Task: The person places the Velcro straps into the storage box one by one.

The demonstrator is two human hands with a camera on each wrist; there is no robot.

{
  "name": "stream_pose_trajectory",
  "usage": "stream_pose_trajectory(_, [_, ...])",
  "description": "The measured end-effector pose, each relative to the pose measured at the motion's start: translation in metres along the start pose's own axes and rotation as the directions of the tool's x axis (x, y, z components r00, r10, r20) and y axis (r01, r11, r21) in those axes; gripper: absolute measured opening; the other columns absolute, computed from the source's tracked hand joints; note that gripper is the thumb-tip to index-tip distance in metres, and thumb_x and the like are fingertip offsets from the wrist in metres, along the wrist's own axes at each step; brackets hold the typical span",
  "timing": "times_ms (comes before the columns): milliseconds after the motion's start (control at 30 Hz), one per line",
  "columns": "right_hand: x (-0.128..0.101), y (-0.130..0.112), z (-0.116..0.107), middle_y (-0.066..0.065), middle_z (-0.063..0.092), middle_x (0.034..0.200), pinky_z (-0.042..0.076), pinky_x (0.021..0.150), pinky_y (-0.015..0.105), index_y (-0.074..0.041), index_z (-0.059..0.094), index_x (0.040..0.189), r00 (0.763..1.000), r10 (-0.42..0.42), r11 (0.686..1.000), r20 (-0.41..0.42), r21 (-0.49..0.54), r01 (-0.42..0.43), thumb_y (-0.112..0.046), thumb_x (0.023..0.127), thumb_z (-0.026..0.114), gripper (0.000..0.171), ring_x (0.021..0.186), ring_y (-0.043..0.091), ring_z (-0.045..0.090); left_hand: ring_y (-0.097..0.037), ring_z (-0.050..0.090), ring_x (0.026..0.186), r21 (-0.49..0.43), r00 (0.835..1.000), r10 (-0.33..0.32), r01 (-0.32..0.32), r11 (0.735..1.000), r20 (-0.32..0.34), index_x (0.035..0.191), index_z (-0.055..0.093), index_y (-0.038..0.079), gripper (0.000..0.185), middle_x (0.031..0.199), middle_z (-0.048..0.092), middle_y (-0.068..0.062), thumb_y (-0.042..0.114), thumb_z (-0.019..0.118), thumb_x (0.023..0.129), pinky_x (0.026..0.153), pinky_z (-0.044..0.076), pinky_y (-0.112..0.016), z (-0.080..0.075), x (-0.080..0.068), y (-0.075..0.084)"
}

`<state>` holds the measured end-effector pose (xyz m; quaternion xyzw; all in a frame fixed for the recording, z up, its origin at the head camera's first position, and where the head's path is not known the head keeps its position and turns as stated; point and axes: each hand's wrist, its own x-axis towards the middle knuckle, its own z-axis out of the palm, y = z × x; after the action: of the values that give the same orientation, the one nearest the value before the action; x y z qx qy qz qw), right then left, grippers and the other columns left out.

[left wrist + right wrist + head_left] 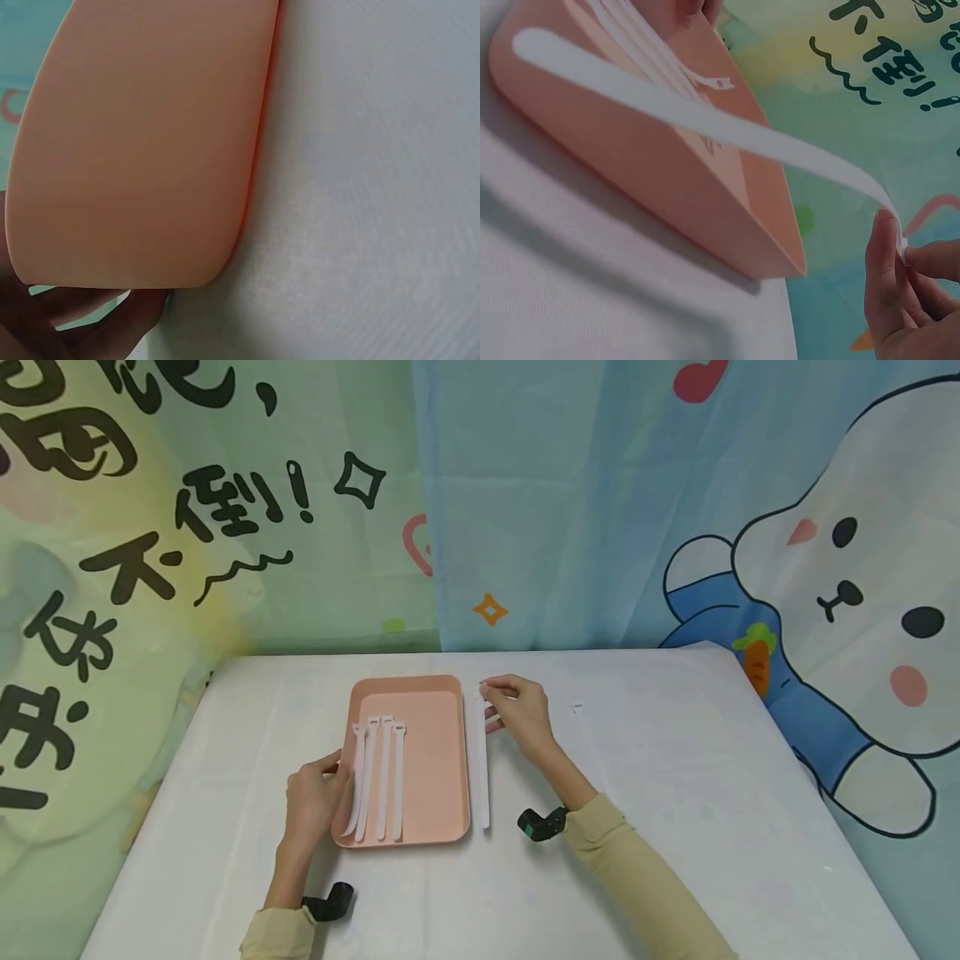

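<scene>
Hands at a pink tray (pixel 435 777) on a white table (pixel 675 793).

My right hand (pixel 521 714) pinches one end of a white strap (pixel 482 768) lying just right of the tray; my left hand (pixel 315 793) grips the tray's left rim beside four straps (pixel 378 777) inside.

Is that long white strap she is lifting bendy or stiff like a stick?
Probably bendy: the white strap sags in a curve from the right hand pinching its end. It looks thin and flat, so likely light and unlikely to roll.
</scene>
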<state>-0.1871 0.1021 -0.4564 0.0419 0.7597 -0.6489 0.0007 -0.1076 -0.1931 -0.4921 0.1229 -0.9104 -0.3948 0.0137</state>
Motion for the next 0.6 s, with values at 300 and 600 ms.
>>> stream_pose_trajectory(300, [0.000,-0.005,0.023,0.018,0.075,0.101,0.059,0.057,0.032,0.001,0.073,0.113,1.000,0.017,0.997,0.021,0.073,-0.018,-0.015,0.097,0.069,0.023,0.068,0.020,0.069,-0.017,0.051,0.058,0.014,1.000,0.002,-0.002,1.000,-0.014,0.135,0.066,0.000,0.041,0.111,0.072,-0.029,0.012,0.059,0.096,0.049,0.037,-0.028,0.001,0.001,-0.001])
stream_pose_trajectory(600, [0.002,-0.002,0.041,0.010,0.073,0.086,0.060,0.058,0.034,0.004,0.072,0.113,0.998,0.056,0.984,0.042,0.166,-0.062,-0.008,0.096,0.069,0.021,0.061,0.016,0.067,-0.017,0.049,0.056,0.003,1.000,0.012,-0.012,1.000,-0.028,0.133,0.068,0.001,0.040,0.107,0.074,-0.026,0.011,0.061,0.095,0.049,0.036,-0.028,0.002,0.000,0.000])
